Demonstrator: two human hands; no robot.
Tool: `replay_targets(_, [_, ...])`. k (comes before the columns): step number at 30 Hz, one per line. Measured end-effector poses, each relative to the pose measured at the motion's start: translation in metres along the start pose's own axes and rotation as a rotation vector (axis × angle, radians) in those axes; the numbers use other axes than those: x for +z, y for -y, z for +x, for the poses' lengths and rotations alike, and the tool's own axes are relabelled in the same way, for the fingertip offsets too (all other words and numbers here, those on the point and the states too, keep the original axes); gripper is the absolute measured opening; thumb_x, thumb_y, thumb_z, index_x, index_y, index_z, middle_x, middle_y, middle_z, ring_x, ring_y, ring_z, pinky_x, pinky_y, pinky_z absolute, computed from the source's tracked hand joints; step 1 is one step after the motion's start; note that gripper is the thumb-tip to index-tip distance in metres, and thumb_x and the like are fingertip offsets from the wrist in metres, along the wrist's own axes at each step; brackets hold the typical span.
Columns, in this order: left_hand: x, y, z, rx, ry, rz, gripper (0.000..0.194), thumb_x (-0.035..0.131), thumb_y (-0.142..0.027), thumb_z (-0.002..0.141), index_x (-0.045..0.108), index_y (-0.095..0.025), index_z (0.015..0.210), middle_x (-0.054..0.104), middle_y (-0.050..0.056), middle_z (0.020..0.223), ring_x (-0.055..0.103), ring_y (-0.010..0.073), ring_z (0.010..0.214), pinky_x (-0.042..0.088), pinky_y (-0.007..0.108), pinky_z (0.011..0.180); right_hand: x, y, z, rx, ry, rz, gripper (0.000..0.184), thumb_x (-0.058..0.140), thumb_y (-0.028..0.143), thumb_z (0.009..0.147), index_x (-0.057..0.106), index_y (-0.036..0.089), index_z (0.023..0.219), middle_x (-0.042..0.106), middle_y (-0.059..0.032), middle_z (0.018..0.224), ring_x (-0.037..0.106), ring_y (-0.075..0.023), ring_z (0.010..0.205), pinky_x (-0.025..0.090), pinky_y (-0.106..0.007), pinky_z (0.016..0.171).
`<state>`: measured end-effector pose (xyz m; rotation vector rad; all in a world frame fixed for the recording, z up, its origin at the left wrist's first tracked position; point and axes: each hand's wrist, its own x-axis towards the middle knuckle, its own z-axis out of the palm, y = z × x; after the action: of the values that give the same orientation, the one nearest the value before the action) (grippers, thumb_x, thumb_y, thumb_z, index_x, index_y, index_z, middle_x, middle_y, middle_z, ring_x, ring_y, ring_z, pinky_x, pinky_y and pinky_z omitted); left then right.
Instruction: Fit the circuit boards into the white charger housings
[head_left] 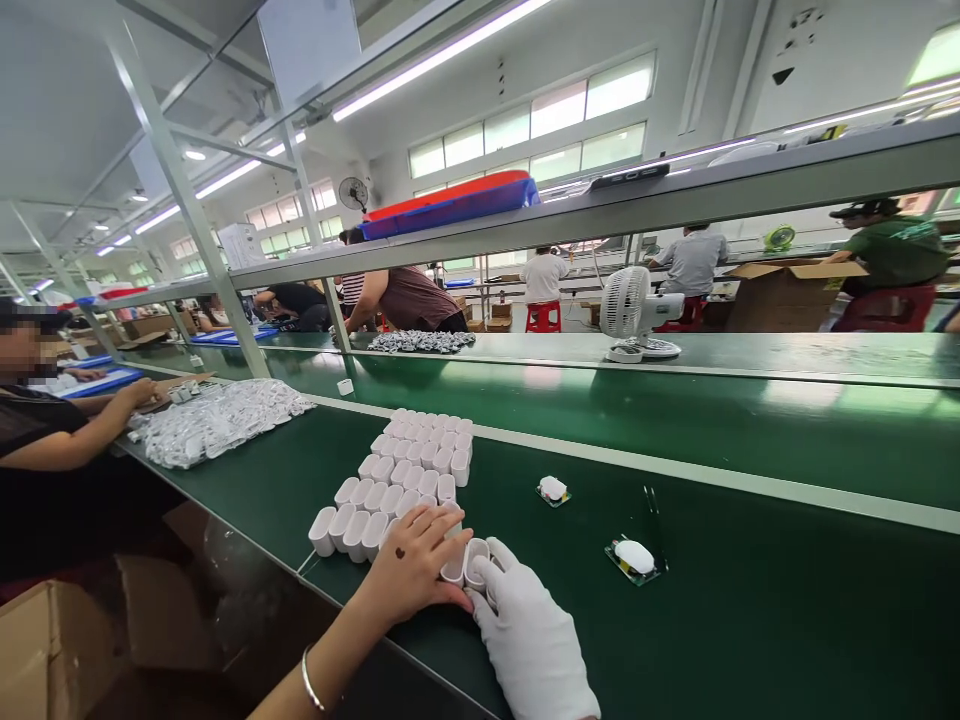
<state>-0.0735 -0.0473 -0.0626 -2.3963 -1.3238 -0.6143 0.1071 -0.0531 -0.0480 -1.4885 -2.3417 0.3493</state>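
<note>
Rows of small white oval plastic cases (pixel 407 472), open at the top, stand close together on the green work surface. My bare left hand (pixel 412 565) is at the near right corner of this block, its thumb and fingers closed around a white case (pixel 452 572). Beside it, my right hand (pixel 534 630), in a white glove, grips another white case (pixel 475 560) between thumb and fingers. The two held cases are side by side; the fingers partly hide them. To the right lie two small circuit boards with white oval tops, one nearer (pixel 634 558) and one farther (pixel 553 489).
A pile of white parts (pixel 217 420) lies to the left, near a co-worker's arm (pixel 90 440). A pale strip (pixel 637 470) runs along the surface. Farther back are a white fan (pixel 628 305) and a shelf with red and blue trays (pixel 450 205). Cardboard boxes (pixel 97 640) stand below.
</note>
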Motion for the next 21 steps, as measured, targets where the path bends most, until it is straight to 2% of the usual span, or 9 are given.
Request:
replay_targets(6, [0.004, -0.002, 0.007, -0.072, 0.007, -0.099, 0.076, 0.038, -0.079, 0.076, 0.064, -0.020, 0.117, 0.063, 0.012, 0.124, 0.059, 0.0304, 0.111, 0.048, 0.046, 0.094, 0.007, 0.001, 0.007, 0.010, -0.029, -0.065, 0.028, 0.051, 0.018, 0.088, 0.065, 0.032, 0.107, 0.055, 0.0018, 0.136, 0.064, -0.0169, 0.096, 0.050, -0.022, 0.064])
replay_targets(9, [-0.007, -0.006, 0.010, -0.144, 0.005, -0.182, 0.078, 0.035, -0.082, 0.074, 0.063, -0.026, 0.121, 0.060, 0.008, 0.130, 0.056, 0.0301, 0.116, 0.041, 0.046, 0.104, 0.011, -0.001, 0.008, 0.032, -0.039, -0.058, 0.025, 0.050, 0.018, 0.089, 0.066, 0.032, 0.101, 0.054, 0.0026, 0.137, 0.065, -0.0176, 0.096, 0.049, -0.023, 0.061])
replay_targets(11, [-0.020, -0.001, 0.007, -0.238, -0.025, -0.249, 0.077, 0.034, -0.083, 0.074, 0.061, -0.031, 0.124, 0.056, 0.005, 0.135, 0.052, 0.0298, 0.122, 0.032, 0.045, 0.111, 0.010, -0.005, 0.005, 0.020, -0.059, -0.009, 0.023, 0.048, 0.019, 0.090, 0.066, 0.032, 0.097, 0.056, 0.0037, 0.134, 0.065, -0.0172, 0.096, 0.048, -0.022, 0.060])
replay_targets(13, [-0.036, 0.015, -0.001, -0.398, -0.098, -0.319, 0.077, 0.032, -0.084, 0.075, 0.061, -0.032, 0.125, 0.052, 0.004, 0.140, 0.047, 0.0313, 0.127, 0.022, 0.047, 0.116, 0.006, -0.009, 0.001, -0.004, -0.100, 0.068, 0.022, 0.045, 0.021, 0.092, 0.064, 0.032, 0.093, 0.062, 0.0036, 0.123, 0.065, -0.0151, 0.091, 0.046, -0.021, 0.061])
replay_targets(16, [-0.052, 0.053, -0.023, -0.737, -0.270, -0.432, 0.083, 0.023, -0.082, 0.080, 0.061, -0.023, 0.125, 0.045, 0.011, 0.144, 0.034, 0.0364, 0.135, 0.012, 0.054, 0.117, 0.000, -0.015, -0.004, -0.005, -0.133, 0.166, 0.024, 0.039, 0.023, 0.095, 0.059, 0.028, 0.084, 0.067, 0.0021, 0.096, 0.065, -0.0121, 0.078, 0.043, -0.019, 0.058])
replay_targets(17, [-0.054, 0.066, -0.032, -0.851, -0.321, -0.486, 0.088, 0.015, -0.081, 0.081, 0.062, -0.020, 0.123, 0.044, 0.014, 0.144, 0.030, 0.0376, 0.137, 0.010, 0.055, 0.116, 0.000, -0.016, -0.004, 0.002, -0.131, 0.180, 0.025, 0.038, 0.024, 0.095, 0.057, 0.026, 0.079, 0.066, 0.0015, 0.090, 0.064, -0.0120, 0.075, 0.043, -0.019, 0.056])
replay_targets(19, [-0.051, 0.085, -0.049, -1.049, -0.376, -0.625, 0.093, 0.011, -0.082, 0.079, 0.064, -0.015, 0.118, 0.051, 0.019, 0.137, 0.028, 0.0405, 0.138, 0.010, 0.058, 0.114, 0.002, -0.017, -0.003, 0.001, -0.124, 0.194, 0.026, 0.037, 0.023, 0.094, 0.053, 0.024, 0.073, 0.064, -0.0006, 0.088, 0.063, -0.0127, 0.072, 0.042, -0.020, 0.056])
replay_targets(21, [-0.044, 0.093, -0.060, -1.163, -0.410, -0.796, 0.096, 0.011, -0.083, 0.079, 0.064, -0.012, 0.116, 0.057, 0.022, 0.130, 0.037, 0.0412, 0.133, 0.018, 0.058, 0.112, 0.008, -0.019, -0.002, -0.008, -0.115, 0.205, 0.027, 0.036, 0.021, 0.092, 0.051, 0.023, 0.070, 0.063, -0.0026, 0.084, 0.062, -0.0135, 0.071, 0.044, -0.021, 0.058])
